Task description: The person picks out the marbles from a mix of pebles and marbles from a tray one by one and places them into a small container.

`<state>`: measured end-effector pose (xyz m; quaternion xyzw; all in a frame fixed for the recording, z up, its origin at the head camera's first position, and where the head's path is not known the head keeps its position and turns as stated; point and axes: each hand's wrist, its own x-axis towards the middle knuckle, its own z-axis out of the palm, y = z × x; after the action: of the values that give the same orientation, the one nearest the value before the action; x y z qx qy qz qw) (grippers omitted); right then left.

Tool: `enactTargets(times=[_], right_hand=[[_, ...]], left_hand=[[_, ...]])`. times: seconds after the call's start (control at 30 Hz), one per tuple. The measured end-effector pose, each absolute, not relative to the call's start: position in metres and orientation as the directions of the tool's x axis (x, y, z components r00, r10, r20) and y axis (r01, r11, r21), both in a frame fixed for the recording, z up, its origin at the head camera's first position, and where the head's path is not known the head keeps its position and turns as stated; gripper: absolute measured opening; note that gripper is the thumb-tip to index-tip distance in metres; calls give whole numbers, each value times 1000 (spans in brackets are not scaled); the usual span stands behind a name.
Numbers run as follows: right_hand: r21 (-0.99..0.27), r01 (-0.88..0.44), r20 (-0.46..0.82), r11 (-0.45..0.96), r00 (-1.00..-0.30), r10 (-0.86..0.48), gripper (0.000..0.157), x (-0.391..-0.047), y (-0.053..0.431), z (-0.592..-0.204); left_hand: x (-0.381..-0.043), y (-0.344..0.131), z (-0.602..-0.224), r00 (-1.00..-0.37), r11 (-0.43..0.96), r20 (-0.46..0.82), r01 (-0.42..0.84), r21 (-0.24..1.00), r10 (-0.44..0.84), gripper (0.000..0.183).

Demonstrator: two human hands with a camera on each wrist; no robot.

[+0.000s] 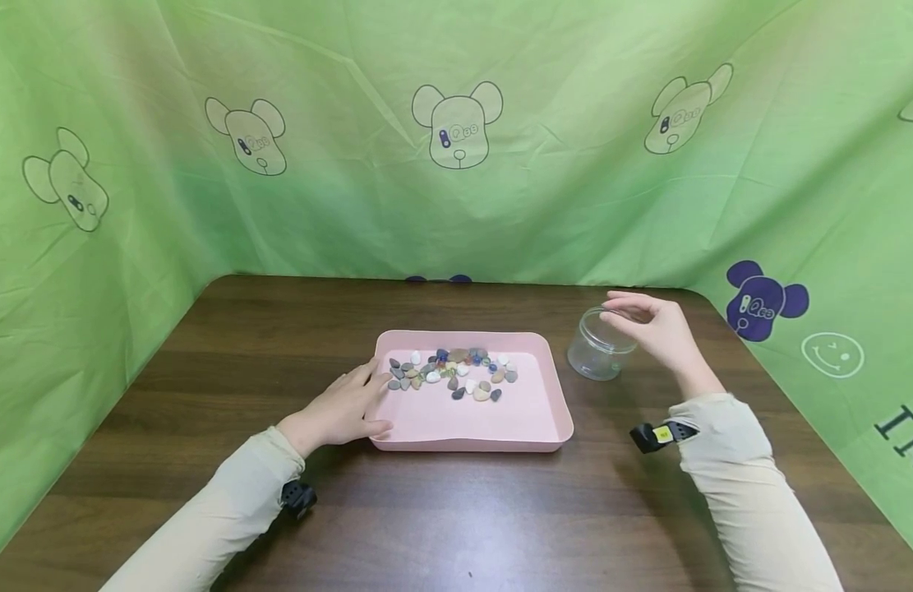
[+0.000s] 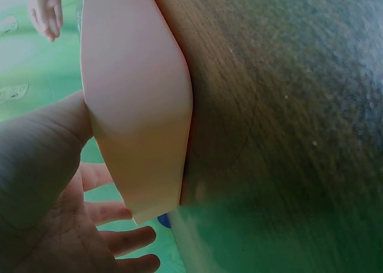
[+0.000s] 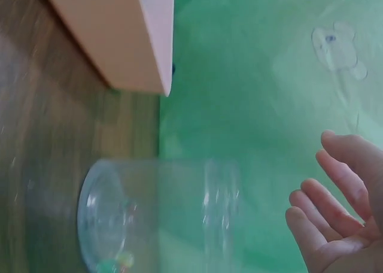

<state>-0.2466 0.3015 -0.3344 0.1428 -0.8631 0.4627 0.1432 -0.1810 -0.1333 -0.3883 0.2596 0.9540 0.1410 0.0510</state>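
Note:
A pink tray (image 1: 467, 427) lies on the table with pebbles (image 1: 481, 395) and small glass marbles (image 1: 477, 360) spread over its far half. My left hand (image 1: 341, 409) rests at the tray's left side, thumb and some fingers reaching over the rim (image 2: 137, 75), fingers mostly straight. To the right of the tray, a clear jar (image 1: 597, 349) stands upright without a lid. Above its mouth is my right hand (image 1: 659, 329), fingers loosely bent. In the right wrist view this hand (image 3: 344, 204) is apart from the jar (image 3: 161, 213) and nothing shows between its fingers.
Small green and yellowish pieces (image 3: 116, 264) show at the bottom of the jar. The brown wooden table (image 1: 426, 526) ends at a green curtain (image 1: 338, 205) with printed bear faces behind and at both sides. Black wrist cameras (image 1: 654, 437) sit on both sleeves.

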Motion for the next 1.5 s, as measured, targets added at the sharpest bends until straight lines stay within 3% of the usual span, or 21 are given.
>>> enactTargets(times=[0.37, 0.87, 1.23, 1.5], right_hand=[[-773, -355, 303, 526, -935, -185, 25, -252, 268, -327], [-786, -350, 255, 510, -934, -249, 25, -259, 232, -327], [-782, -336, 215, 525, -936, -279, 34, -269, 213, -329], [-805, -272, 116, 527, -943, -311, 37, -274, 200, -334]], left_hand=[[-182, -134, -388, -860, 825, -26, 480, 299, 510, 68], [-181, -133, -388, -862, 824, -32, 471, 313, 505, 69], [-182, -133, -390, -863, 825, -28, 472, 310, 504, 68], [-181, -133, -391, -865, 829, -34, 467, 308, 501, 69]])
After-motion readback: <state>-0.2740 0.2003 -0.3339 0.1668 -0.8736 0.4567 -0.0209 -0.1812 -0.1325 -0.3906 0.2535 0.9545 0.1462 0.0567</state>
